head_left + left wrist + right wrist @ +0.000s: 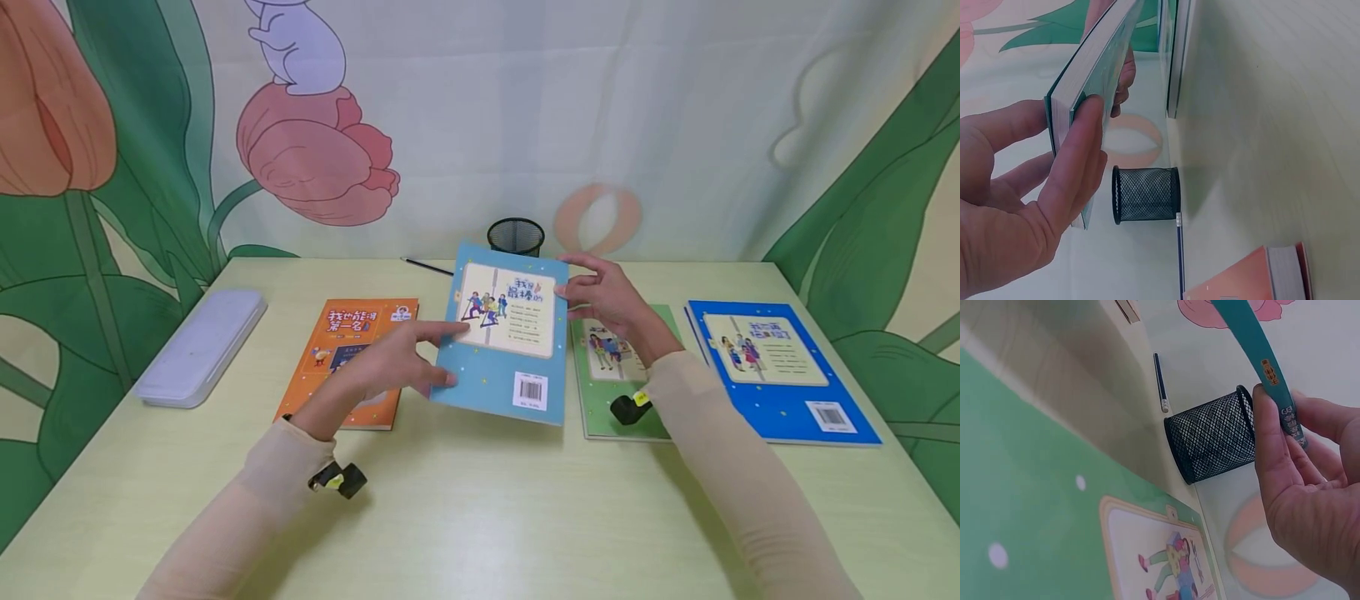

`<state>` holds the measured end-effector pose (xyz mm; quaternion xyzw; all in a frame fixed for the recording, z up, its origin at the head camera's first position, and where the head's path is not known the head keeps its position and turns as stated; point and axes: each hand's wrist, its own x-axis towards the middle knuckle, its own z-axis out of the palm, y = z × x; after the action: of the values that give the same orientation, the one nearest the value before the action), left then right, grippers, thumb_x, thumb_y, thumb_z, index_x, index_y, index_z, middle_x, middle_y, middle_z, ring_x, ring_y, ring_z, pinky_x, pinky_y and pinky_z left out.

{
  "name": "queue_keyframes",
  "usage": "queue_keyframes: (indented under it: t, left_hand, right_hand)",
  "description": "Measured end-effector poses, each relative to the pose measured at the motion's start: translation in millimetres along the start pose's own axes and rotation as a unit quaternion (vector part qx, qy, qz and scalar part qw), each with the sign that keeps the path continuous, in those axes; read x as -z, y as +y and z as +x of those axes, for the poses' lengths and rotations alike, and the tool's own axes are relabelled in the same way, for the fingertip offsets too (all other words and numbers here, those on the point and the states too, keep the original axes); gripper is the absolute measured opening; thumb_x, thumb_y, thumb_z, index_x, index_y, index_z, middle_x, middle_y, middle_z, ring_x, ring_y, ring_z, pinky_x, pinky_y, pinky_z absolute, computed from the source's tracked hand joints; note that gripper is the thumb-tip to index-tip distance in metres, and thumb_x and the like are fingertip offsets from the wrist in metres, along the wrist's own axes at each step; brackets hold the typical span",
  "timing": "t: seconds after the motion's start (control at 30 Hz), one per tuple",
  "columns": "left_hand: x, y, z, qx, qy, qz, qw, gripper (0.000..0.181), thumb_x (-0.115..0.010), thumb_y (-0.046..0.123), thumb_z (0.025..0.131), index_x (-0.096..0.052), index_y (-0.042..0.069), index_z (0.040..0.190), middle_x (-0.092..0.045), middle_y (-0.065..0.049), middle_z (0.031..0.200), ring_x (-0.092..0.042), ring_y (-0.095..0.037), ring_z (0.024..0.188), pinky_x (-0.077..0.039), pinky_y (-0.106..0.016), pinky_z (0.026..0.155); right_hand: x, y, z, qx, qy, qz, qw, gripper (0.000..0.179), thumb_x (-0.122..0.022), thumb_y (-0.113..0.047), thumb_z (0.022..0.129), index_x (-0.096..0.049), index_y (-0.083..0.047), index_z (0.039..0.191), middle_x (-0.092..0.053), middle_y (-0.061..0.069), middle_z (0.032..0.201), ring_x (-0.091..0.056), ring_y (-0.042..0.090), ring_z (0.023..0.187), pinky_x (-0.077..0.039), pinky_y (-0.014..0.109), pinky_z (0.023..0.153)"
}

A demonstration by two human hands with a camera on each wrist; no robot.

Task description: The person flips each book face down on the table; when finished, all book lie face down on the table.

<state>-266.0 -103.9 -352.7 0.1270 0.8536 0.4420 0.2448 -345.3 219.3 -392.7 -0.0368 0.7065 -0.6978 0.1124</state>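
A light-blue book (495,383) is held up above the middle of the table, its back cover with a barcode toward me. My left hand (397,362) grips its left edge, thumb on the cover; in the left wrist view the fingers (1079,150) pinch the page side of the book (1094,81). My right hand (611,300) holds the upper right edge. The right wrist view has the thumb and fingers of this hand (1310,469) pinching the book's spine (1266,369). Part of each hand is hidden behind the book.
An orange book (382,417) lies left, beside a pale pencil case (202,346). On the right lie a green book (615,417), partly under my right arm, and a dark-blue book (780,408). A black mesh pen holder (516,237) and a pencil (427,266) are at the back.
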Motion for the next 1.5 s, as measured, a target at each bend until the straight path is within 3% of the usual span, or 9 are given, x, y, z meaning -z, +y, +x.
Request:
queue_keyframes:
  t: [0.4,0.8,1.2,1.5]
  left_hand:
    - [-0.5,-10.6,2.4,0.010,-0.019,-0.001,0.9998,0.081,-0.079,0.002,0.083,-0.045,0.027,0.152,-0.049,-0.018,0.130,-0.069,-0.026,0.087,-0.061,-0.035,0.078]
    - [-4.4,-19.1,10.3,0.016,-0.039,0.018,0.9989,0.082,-0.078,0.000,0.083,-0.042,0.020,0.153,-0.051,-0.021,0.122,-0.067,-0.025,0.083,-0.062,-0.034,0.072]
    - [-12.2,-28.2,19.5,0.046,-0.049,0.053,0.9963,0.081,-0.079,0.003,0.083,-0.043,0.022,0.153,-0.051,-0.018,0.112,-0.068,-0.023,0.069,-0.060,-0.030,0.069]
    - [-16.4,-32.6,22.9,0.062,-0.059,0.082,0.9930,0.081,-0.080,0.008,0.083,-0.042,0.024,0.153,-0.051,-0.016,0.107,-0.068,-0.022,0.070,-0.056,-0.025,0.068]
  right_hand:
    - [-8.3,-1.7,0.9,-0.041,-0.002,-0.042,0.9982,0.064,-0.067,-0.006,0.094,-0.041,-0.017,0.152,-0.070,0.005,0.099,-0.070,0.018,0.081,-0.061,0.032,0.070]
    - [-9.2,7.6,10.6,-0.054,-0.013,-0.103,0.9932,0.062,-0.067,-0.009,0.095,-0.042,-0.017,0.151,-0.070,0.012,0.104,-0.071,0.019,0.083,-0.062,0.039,0.077]
    - [-13.8,15.8,18.1,-0.063,-0.026,-0.143,0.9873,0.063,-0.067,-0.006,0.095,-0.041,-0.011,0.152,-0.071,0.017,0.103,-0.072,0.021,0.075,-0.062,0.041,0.075]
    - [-16.4,22.0,22.7,-0.078,-0.032,-0.158,0.9839,0.066,-0.068,-0.005,0.094,-0.039,-0.010,0.153,-0.069,0.024,0.111,-0.071,0.020,0.075,-0.062,0.037,0.071]
